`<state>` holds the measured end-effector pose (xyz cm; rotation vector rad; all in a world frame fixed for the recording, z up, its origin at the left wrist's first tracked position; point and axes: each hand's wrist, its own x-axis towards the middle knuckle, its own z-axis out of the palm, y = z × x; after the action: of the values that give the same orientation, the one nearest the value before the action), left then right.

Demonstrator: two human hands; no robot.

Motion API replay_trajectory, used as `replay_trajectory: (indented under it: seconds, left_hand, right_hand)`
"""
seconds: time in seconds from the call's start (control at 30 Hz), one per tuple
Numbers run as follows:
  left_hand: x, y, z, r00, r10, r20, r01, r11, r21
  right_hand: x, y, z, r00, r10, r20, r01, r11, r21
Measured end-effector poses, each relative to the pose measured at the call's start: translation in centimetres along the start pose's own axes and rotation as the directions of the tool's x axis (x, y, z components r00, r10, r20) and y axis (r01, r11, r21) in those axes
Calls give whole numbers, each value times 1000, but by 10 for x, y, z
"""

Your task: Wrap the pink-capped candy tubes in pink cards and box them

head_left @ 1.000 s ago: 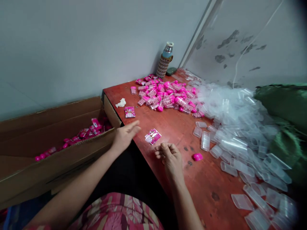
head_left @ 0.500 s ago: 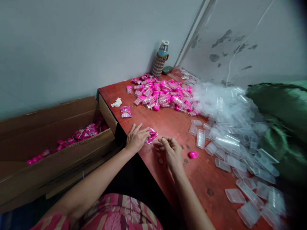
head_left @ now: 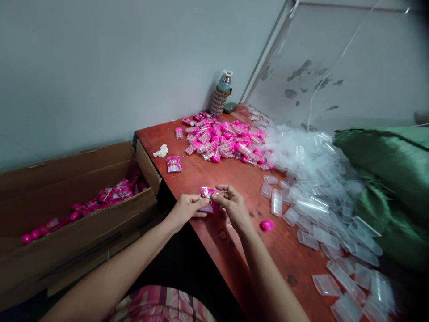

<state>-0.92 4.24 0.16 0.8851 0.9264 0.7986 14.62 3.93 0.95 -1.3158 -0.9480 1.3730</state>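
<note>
Head view: shows a pink printed packet point(head_left: 209, 195) just above the near edge of the red table point(head_left: 197, 176), between both hands. Held at its left side by the left hand point(head_left: 185, 209), closed narrow with thumb against fingers; gripped near its right side by the right hand point(head_left: 233, 206), with fingers bent and fingertips close together. Right of these, on the wood, see a loose pink cap point(head_left: 267, 225); beyond it, a large heap of clear plastic tubes point(head_left: 311, 205), spreading toward a green sack point(head_left: 385, 165). Farther back, find a pile of pink-capped bottles point(head_left: 228, 145) filled with small pink balls, near an upright flask point(head_left: 221, 94) in a knitted sleeve. Toward the table's left edge, note a flat printed sachet point(head_left: 174, 164) and a crumpled white scrap point(head_left: 161, 150). Left of the table, see an open cardboard box point(head_left: 77, 239) containing pink packaged items point(head_left: 114, 192).
</note>
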Motion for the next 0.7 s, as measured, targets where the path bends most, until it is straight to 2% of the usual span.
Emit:
replay_trajectory:
  seconds: [0.2, 0.33, 0.4, 0.43, 0.47, 0.5, 0.57, 0.63, 0.7]
  left_hand:
    - [4, -3, -6, 996, -9, -88, 7, 1000, -23]
    - [7, -2, -15, 987, -15, -159, -1, 995, -95]
    - [8, 0, -23, 977, -15, -212, -13, 991, -132]
    - [8, 1, -27, 970, -13, -241, -21, 990, -139]
    - [8, 2, -31, 964, -11, -266, -27, 990, -139]
    - [8, 2, -34, 959, -12, -284, -28, 990, -136]
    - [7, 4, -38, 956, -29, -291, -12, 990, -138]
    - [6, 5, -39, 959, -55, -280, 9, 986, -164]
    - [4, 7, -39, 960, -83, -267, 27, 978, -207]
  right_hand:
    - [12, -5, 8, 997, 22, 69, -17, 998, -62]
    - [20, -4, 9, 995, 27, 97, -18, 996, -92]
    - [25, -2, 4, 994, -4, 112, 33, 966, -255]
    - [29, -2, 1, 991, -31, 133, 83, 911, -405]
    - [34, -3, -3, 985, -64, 163, 148, 804, -576]
    - [40, -5, -6, 975, -105, 195, 216, 646, -732]
    - [59, -13, -11, 940, -211, 267, 318, 262, -911]
    - [84, -24, -13, 872, -325, 366, 367, -62, -928]
    - [113, -37, -13, 791, -344, 506, 410, -316, -855]
